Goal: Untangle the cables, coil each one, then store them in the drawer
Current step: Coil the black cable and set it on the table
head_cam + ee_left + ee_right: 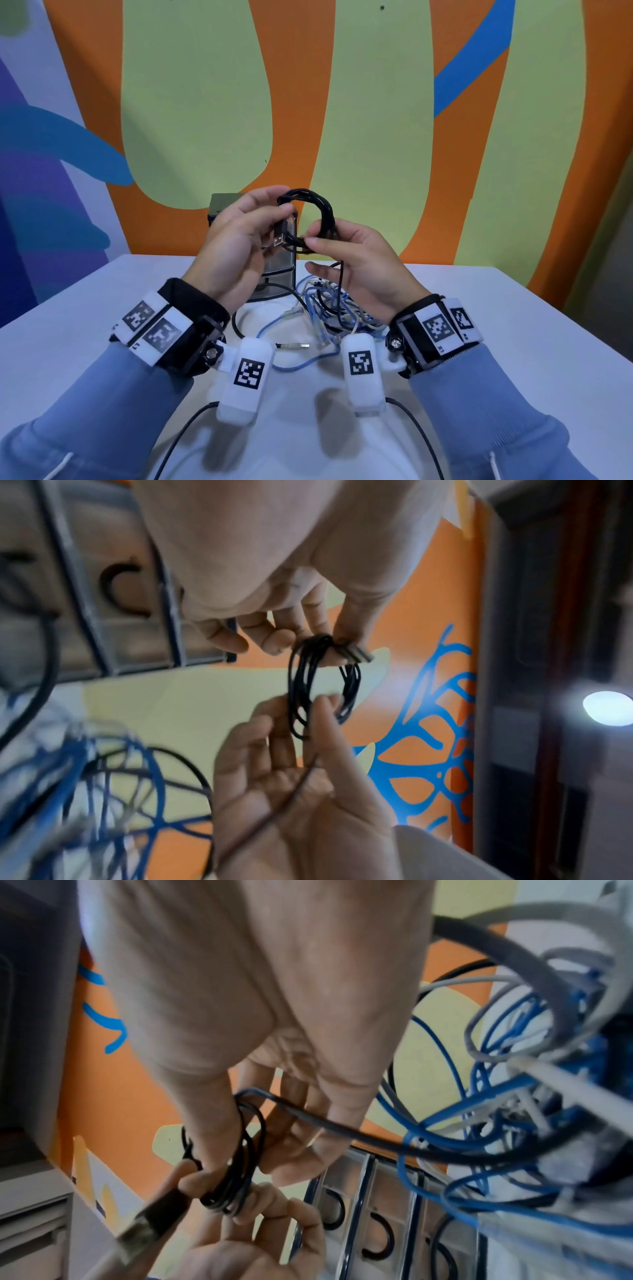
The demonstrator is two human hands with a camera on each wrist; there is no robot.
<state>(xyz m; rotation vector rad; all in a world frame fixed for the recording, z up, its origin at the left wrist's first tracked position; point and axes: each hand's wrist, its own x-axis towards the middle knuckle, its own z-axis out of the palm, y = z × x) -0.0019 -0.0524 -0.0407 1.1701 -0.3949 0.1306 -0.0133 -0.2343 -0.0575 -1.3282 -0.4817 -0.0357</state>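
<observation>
I hold a black cable coil in the air above the table. My left hand pinches its near side by the USB plug. My right hand pinches the loops between thumb and forefinger. The cable's free tail hangs across the right palm into the tangle of blue, white and black cables. The left wrist view shows the coil between the left hand and the right hand. The right wrist view shows the coil, the plug and the right hand.
A small grey drawer unit stands at the back of the white table, right behind my hands, its drawers shut. A loose cable end with a plug lies near the front. A painted wall rises just behind.
</observation>
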